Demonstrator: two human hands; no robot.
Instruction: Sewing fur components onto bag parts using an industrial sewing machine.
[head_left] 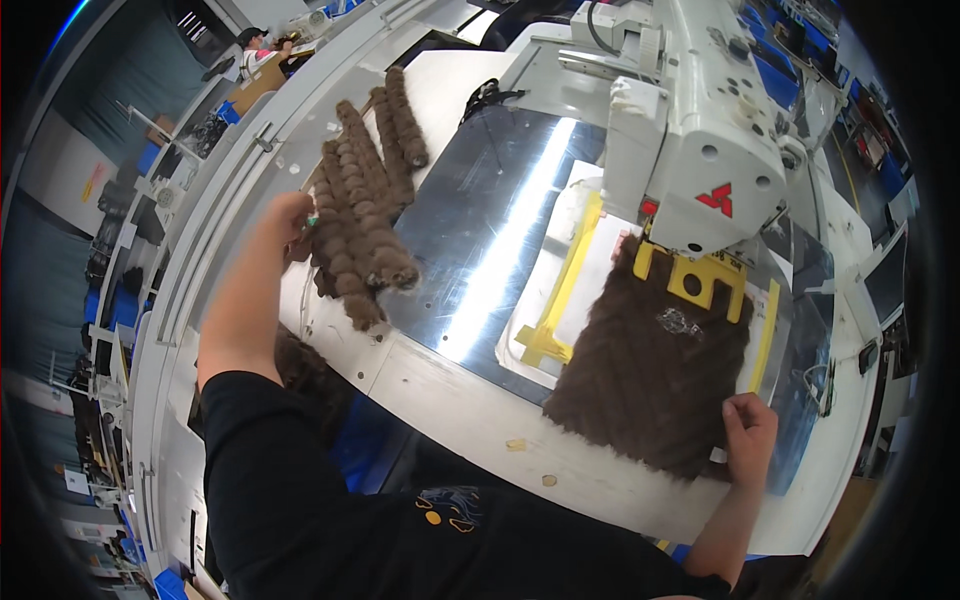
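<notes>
On the left, my left hand is closed beside a bundle of brown furry rolls, its fingertips at their left edge. A small green spot shows at those fingertips; what they grip is hidden. A flat piece of brown furry fabric with a chevron pattern lies on the right of the work surface. Its far end runs under a yellow clamp plate below the machine head, and a small shiny patch shows on it. My right hand pinches at its near right edge.
A large white sewing machine stands over the fabric. Yellow strips border a white template around it. To the left lies a shiny metal plate. More dark furry material sits below my left forearm. Another person works far back left.
</notes>
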